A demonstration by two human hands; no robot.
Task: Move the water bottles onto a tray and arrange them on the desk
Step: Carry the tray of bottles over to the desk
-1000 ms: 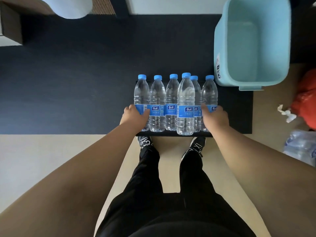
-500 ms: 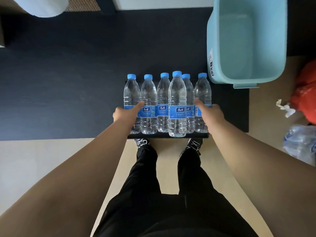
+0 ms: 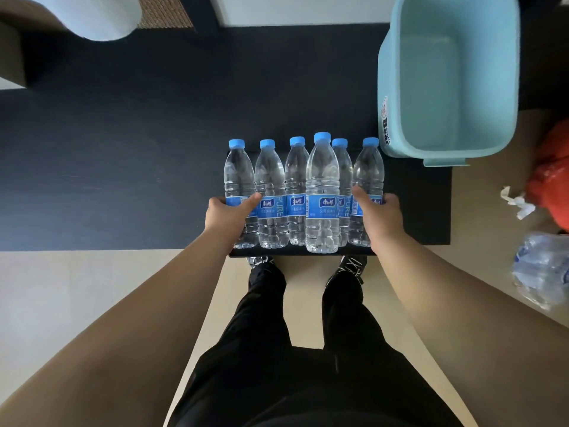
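Looks forward and steeply down from head height, wide-angle, near above left hand (image 3: 229, 215) and right hand (image 3: 380, 217) holding a tray (image 3: 301, 253) at centre. Takes in dark worktop (image 3: 123, 155) from 9 to 1 o'clock, blue tub (image 3: 388, 87) at 1, legs (image 3: 264, 318) and floor (image 3: 77, 303) at 6.

second bottle label (image 3: 272, 207): "PURE" | fifth bottle label (image 3: 344, 208): "PURE" | blue bin sticker (image 3: 385, 118): lettering illegible

Both arms reach forward, left hand (image 3: 229, 215) and right hand (image 3: 377, 212) gripping the tray (image 3: 292, 253) (thumbs forward).
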